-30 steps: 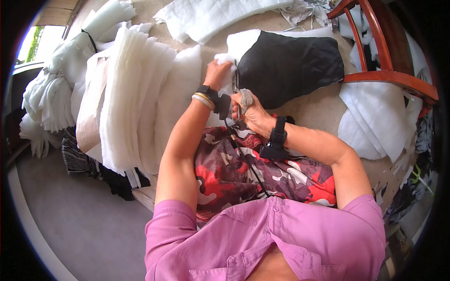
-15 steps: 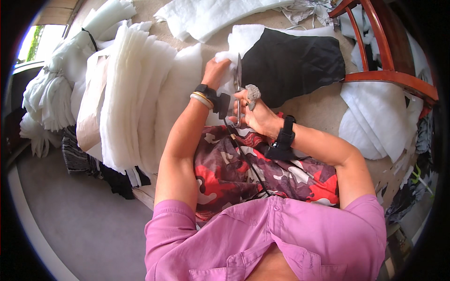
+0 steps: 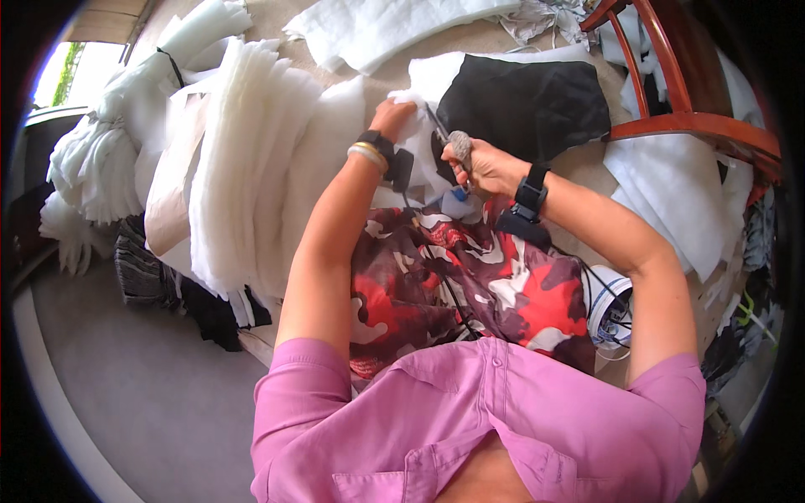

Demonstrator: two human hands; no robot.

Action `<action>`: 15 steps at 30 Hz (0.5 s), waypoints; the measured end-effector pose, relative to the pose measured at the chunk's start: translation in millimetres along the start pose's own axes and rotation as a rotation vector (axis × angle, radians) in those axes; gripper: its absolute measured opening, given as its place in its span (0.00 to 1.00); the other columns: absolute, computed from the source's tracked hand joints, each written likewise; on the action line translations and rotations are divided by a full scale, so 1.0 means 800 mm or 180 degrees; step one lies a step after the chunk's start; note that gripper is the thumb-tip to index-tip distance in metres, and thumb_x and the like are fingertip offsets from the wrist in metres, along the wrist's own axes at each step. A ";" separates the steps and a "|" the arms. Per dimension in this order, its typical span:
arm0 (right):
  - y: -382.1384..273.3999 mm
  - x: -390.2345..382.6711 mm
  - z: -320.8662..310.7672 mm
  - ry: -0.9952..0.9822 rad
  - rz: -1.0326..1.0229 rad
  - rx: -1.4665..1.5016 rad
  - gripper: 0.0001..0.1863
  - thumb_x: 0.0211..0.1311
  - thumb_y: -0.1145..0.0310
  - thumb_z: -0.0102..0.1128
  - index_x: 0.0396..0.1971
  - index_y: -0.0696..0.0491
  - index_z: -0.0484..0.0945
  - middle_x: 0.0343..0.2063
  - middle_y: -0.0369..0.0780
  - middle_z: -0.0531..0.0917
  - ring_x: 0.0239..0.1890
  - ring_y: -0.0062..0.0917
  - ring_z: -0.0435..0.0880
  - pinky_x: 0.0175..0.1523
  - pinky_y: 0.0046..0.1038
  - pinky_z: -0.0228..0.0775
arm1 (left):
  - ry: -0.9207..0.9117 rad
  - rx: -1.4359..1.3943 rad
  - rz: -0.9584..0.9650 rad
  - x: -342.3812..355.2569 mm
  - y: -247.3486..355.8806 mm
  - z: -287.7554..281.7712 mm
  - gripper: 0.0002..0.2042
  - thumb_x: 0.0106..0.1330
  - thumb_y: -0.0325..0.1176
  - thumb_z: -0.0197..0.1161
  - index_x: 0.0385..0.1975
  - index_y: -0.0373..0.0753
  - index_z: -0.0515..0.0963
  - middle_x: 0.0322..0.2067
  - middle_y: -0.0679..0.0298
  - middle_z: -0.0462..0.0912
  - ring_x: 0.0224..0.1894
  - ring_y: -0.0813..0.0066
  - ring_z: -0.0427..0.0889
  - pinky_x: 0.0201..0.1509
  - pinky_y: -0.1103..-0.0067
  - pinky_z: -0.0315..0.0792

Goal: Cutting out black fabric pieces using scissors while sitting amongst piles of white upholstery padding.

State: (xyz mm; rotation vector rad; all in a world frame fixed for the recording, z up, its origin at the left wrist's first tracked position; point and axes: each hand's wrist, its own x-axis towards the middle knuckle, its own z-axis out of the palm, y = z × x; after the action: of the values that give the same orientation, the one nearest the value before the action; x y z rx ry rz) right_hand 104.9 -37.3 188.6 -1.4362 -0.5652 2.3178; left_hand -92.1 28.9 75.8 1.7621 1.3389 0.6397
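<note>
My left hand [image 3: 392, 117] is closed on the edge of white wadding [image 3: 432, 77], which lies partly under a black fabric piece [image 3: 524, 105]. Just to its right, my right hand [image 3: 490, 166] grips scissors [image 3: 438, 126] with grey cloth wrapped about a handle. Their blades point up and left, next to the wadding and the black fabric's left edge; whether they touch the wadding I cannot tell. A small blue thing [image 3: 459, 193] shows below my right fingers, its kind unclear. Camouflage-patterned cloth [image 3: 495, 277] covers my lap.
A thick stack of white wadding [image 3: 239, 168] stands to the left, beside a tied white bundle [image 3: 96, 168]. More wadding [image 3: 394, 29] lies at the far side. To the right are a red-brown wooden chair [image 3: 683, 124] and white sheets [image 3: 662, 201]. Near my right elbow sits a white container [image 3: 605, 310].
My right hand has moved slightly up and right, and the scissors have turned from upright to leaning left. My left hand stays on the wadding. The white container has come into view.
</note>
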 end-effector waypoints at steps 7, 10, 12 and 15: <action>-0.011 -0.034 -0.008 -0.0463 0.0377 0.0339 0.10 0.54 0.59 0.53 0.22 0.50 0.69 0.22 0.34 0.67 0.26 0.20 0.68 0.32 0.27 0.68 | -0.0338 0.1527 0.0059 0.038 0.054 -0.014 0.10 0.47 0.34 0.56 0.23 0.34 0.76 0.26 0.51 0.78 0.30 0.54 0.78 0.32 0.68 0.72; -0.010 -0.040 -0.007 -0.0802 0.0540 0.0570 0.09 0.53 0.61 0.54 0.24 0.51 0.68 0.26 0.36 0.68 0.33 0.22 0.70 0.38 0.32 0.71 | 0.0023 -0.0202 -0.0941 0.039 0.052 -0.022 0.07 0.48 0.32 0.55 0.22 0.35 0.75 0.24 0.52 0.77 0.26 0.58 0.78 0.29 0.72 0.70; -0.015 -0.053 0.006 -0.0910 0.0672 0.0762 0.07 0.51 0.64 0.55 0.24 0.50 0.68 0.28 0.37 0.68 0.34 0.23 0.70 0.38 0.33 0.71 | 0.0424 -0.1860 -0.1696 0.026 0.024 -0.025 0.05 0.50 0.30 0.54 0.22 0.35 0.74 0.22 0.53 0.76 0.23 0.61 0.77 0.26 0.74 0.69; -0.017 -0.050 -0.007 -0.1088 0.0717 0.0920 0.08 0.52 0.64 0.55 0.27 0.51 0.68 0.34 0.39 0.70 0.37 0.25 0.72 0.44 0.40 0.70 | 0.0208 0.1337 0.1042 0.024 0.019 -0.036 0.08 0.51 0.32 0.55 0.27 0.35 0.75 0.23 0.53 0.76 0.26 0.59 0.77 0.30 0.74 0.69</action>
State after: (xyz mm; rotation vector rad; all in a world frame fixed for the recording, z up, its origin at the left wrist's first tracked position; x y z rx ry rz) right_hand 128.2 -44.8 223.4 -1.0232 -0.1454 2.7117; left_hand -100.5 54.2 102.9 2.3503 1.3068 0.6265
